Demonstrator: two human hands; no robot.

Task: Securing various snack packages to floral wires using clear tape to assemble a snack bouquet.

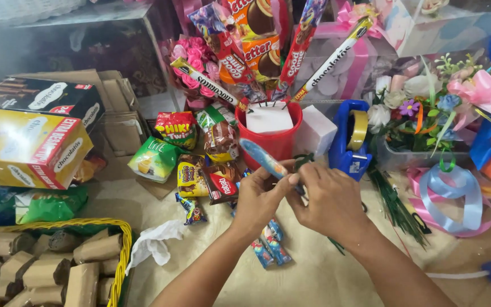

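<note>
slim blue snack packet [262, 158], tilted, pinched between hands.

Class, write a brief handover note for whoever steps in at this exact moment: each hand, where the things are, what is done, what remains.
Left hand: pinching the long blue-wrapped snack stick near its lower end.
Right hand: fingers closed on the same stick's end; whether it grips a skewer there cannot be told.
Red round bucket, behind the hands: already holds several upright snack packets on sticks.
Blue tape dispenser: right of the bucket.
Left: loose small snack packets lie on the cloth by the bucket.
</note>
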